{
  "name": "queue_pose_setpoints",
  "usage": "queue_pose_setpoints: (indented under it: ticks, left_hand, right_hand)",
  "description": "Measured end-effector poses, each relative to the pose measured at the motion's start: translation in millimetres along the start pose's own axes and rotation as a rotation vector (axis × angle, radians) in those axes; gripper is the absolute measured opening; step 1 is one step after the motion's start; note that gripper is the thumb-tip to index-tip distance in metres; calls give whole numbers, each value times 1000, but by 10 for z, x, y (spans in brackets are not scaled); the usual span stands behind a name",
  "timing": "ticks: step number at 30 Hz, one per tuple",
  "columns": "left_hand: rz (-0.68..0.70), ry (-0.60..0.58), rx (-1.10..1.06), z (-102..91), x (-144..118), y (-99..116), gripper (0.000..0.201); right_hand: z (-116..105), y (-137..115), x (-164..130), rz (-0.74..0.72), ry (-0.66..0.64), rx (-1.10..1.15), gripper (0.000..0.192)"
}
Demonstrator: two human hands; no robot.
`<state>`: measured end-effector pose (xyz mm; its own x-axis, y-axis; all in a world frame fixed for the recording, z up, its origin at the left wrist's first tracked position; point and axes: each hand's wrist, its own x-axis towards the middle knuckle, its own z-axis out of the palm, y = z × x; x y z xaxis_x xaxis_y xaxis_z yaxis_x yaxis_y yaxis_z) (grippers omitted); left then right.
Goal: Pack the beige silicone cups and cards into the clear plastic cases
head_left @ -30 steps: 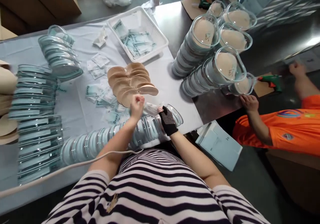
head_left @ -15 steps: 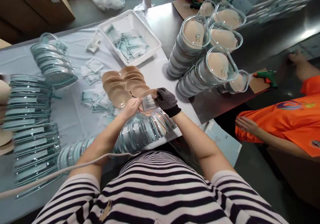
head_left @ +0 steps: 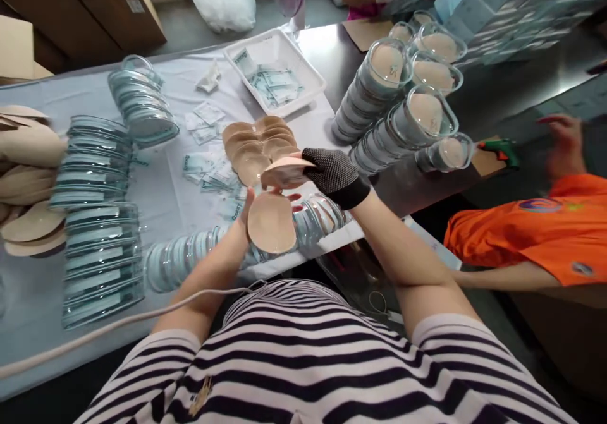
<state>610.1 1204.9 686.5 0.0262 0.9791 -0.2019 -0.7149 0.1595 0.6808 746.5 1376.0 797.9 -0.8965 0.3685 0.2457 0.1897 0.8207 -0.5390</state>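
Observation:
My left hand [head_left: 246, 212] holds a beige oval pad [head_left: 272, 223] with its rounded face toward me, above a row of clear plastic shells [head_left: 199, 253] lying along the table's near edge. My right hand [head_left: 332, 171], in a black dotted glove, grips a second beige pad [head_left: 286, 172] just above the first. Behind both hands a pile of the same beige pads [head_left: 258, 146] lies on the white table cover [head_left: 156, 209], next to loose pale blue sachets [head_left: 208, 171].
Stacks of clear shells [head_left: 97, 222] stand at left, more beige pads [head_left: 28, 152] at far left. A white basket [head_left: 303, 73] of sachets sits behind. Stacks of filled shells [head_left: 403, 114] stand at right. A person in orange [head_left: 535, 234] and a green glue gun [head_left: 497, 149] are at right.
My hands have lifted from the row of shells, and each now holds a beige pad taken off the pile. The view has shifted left. The person in orange has pulled a hand back.

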Motion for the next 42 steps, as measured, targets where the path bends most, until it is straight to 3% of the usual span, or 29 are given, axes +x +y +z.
queue_pose_setpoints:
  ticks: [4, 8, 11, 14, 16, 19, 21, 23, 25, 29, 33, 38, 42]
  left_hand:
    - [150, 232, -341, 49, -73, -466, 74]
    - [88, 367, -476, 112, -221, -674, 53]
    - [-101, 486, -330, 141, -277, -861, 47]
    - [-182, 575, 75, 107, -259, -1033, 52]
    - [-29, 489, 539, 31, -195, -1044, 54]
    - [236, 221, 1138, -106, -28, -913, 40]
    - [294, 25, 1426, -163, 104, -821, 29]
    - [330, -154, 1690, -170, 224, -790, 30]
    - [370, -245, 1886, -132, 326, -822, 35]
    - [343, -326, 2023, -16, 509, -939, 21]
    - [319, -340, 1959, 18, 606, -964, 16]
    - [346, -463, 1910, -7, 556, -967, 39]
    - [325, -453, 1884, 9, 543, -1012, 42]
  right_hand:
    - [737, -367, -697, -4, -88, -94, 45]
    - [1337, -556, -1461, 16, -48, 43, 96]
    - [1463, -569, -1817, 260, -49, 90, 85]
    - [1392, -458, -2028, 592, -59, 136, 65]
    - [1332, -332, -2152, 742, 29, 234, 54]
    - [1323, -135, -2357, 892, 224, 411, 48]
    - [1357, -41, -2494, 990, 330, 447, 47]
    - [1386, 8, -2609, 1068, 404, 396, 45]
    - [1392, 15, -2686, 1110, 427, 303, 43]
    - [1379, -37, -2721, 1156, 271, 143, 42]
    - [1419, -74, -2709, 1197, 77, 12, 46]
    - [1520, -41, -2668, 1060, 82, -61, 45]
    - [1641, 13, -2420, 1048, 21, -69, 42]
